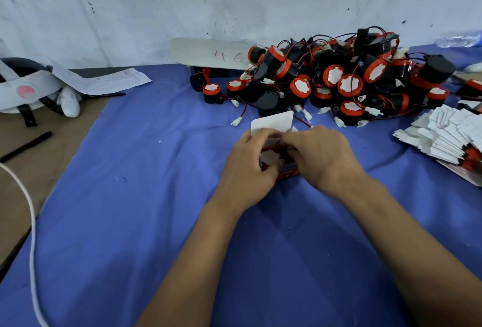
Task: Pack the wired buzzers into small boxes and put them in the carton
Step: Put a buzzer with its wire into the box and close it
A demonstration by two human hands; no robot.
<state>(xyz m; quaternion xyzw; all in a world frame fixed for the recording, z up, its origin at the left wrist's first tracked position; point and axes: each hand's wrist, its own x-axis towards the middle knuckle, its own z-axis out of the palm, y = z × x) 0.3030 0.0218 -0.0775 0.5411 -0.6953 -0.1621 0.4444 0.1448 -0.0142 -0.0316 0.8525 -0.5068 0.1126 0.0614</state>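
A small red and white box (271,121) stands on the blue cloth (135,196) in the middle, its white lid flap raised. A red and white buzzer (270,157) sits inside it, seen between my hands. My left hand (250,167) grips the box from the left side. My right hand (322,156) holds the box's right side, fingers curled at its open top. Behind them lies a big pile of black and red wired buzzers (347,79) with white plugs.
A stack of flat white box blanks (443,136) lies at the right. A card marked 46 (214,53) leans at the wall. At the left are a white headset (28,86), a printed sheet (104,80), a black pen (26,145) and a white cable (31,235).
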